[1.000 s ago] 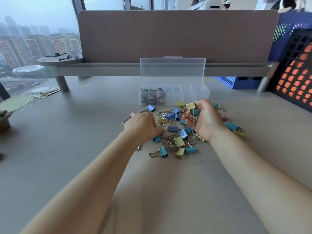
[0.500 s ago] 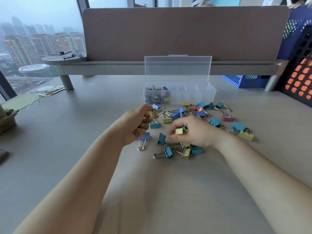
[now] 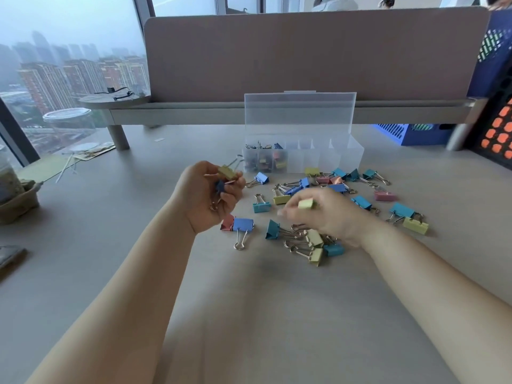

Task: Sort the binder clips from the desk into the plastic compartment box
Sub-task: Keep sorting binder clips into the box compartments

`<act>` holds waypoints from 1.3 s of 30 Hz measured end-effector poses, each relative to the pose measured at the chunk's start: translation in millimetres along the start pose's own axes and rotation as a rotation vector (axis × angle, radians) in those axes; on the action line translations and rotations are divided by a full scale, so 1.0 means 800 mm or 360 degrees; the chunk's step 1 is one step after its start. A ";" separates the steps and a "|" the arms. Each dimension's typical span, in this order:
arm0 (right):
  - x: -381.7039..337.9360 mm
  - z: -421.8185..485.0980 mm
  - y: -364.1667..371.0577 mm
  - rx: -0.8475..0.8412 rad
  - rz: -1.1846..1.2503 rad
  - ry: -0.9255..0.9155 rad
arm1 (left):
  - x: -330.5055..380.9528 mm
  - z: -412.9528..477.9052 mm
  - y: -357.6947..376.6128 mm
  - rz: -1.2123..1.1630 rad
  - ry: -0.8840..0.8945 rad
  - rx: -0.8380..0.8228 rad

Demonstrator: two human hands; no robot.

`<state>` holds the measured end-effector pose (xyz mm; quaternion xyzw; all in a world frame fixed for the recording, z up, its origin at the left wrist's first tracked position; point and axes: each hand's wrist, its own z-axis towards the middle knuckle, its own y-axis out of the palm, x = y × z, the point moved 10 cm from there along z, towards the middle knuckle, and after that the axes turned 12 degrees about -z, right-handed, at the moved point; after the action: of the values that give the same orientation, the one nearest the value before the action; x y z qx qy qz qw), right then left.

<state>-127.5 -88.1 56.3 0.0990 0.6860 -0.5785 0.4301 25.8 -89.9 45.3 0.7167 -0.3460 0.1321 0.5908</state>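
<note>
Pale desk point(image 3: 249, 314) under both forearms; loose binder clips point(image 3: 273, 230) scattered beneath and beyond the fingertips; right hand point(image 3: 332, 214) low over the heap, blurred, fingers curled and pinching a yellow clip point(image 3: 306, 203); left hand point(image 3: 205, 198) raised beside it, fingers closed round a bunch of clips point(image 3: 225, 173), a yellow one uppermost; just past both sets of fingers, plastic compartment box point(image 3: 340, 159), lid point(image 3: 299, 112) upright, clips in its leftmost compartments; grey partition point(image 3: 304, 51) behind.

Desk divider panel point(image 3: 304, 56), clear jar point(image 3: 68, 124)
</note>
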 end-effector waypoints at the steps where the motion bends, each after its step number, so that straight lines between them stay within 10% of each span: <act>1: 0.006 0.002 -0.003 -0.0003 0.0415 0.0036 | 0.009 -0.001 -0.005 -0.0018 0.0039 0.0009; 6: 0.031 0.010 -0.003 0.0009 0.1766 0.0291 | 0.041 -0.008 -0.035 0.0149 0.0147 0.0118; 13: 0.049 0.007 -0.003 0.0121 0.1781 0.0432 | 0.017 -0.002 -0.038 0.0494 0.0054 0.0344; 17: 0.047 0.004 -0.022 0.0094 0.1425 0.0360 | 0.005 -0.001 0.001 0.1613 0.0379 0.0401; 22: 0.060 -0.017 -0.049 0.0288 0.0239 0.0378 | -0.052 -0.004 0.081 0.2623 0.0827 -0.0137; 39: 0.063 -0.068 -0.042 0.0061 -0.0977 0.0484 | -0.115 -0.004 0.082 0.3081 0.0457 -0.0548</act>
<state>-205.1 -68.7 42.4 -0.0187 0.7291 -0.6723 0.1268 -83.0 -59.6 40.7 0.0070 -0.7216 0.5909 0.3606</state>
